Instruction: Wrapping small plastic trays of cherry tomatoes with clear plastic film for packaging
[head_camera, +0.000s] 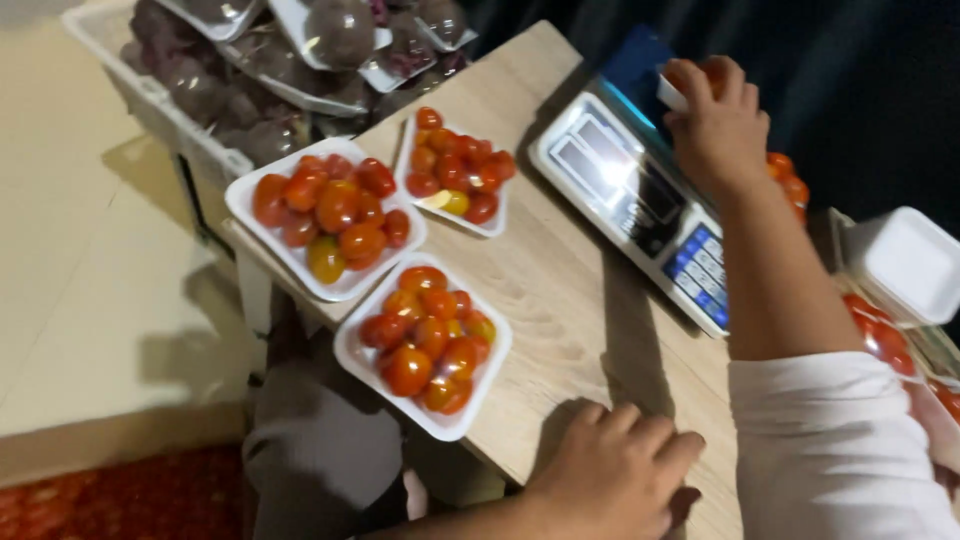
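I see a pale wooden table (560, 290) with a matt, fine grain under my left hand (615, 470). Three white foam trays (345, 290) at centre left look soft and matt; their tomatoes (430, 340) are glossy-skinned. The scale (630, 190) at upper right has a shiny metal platter and smooth plastic keys. My right sleeve (830, 450) is white knit cloth.
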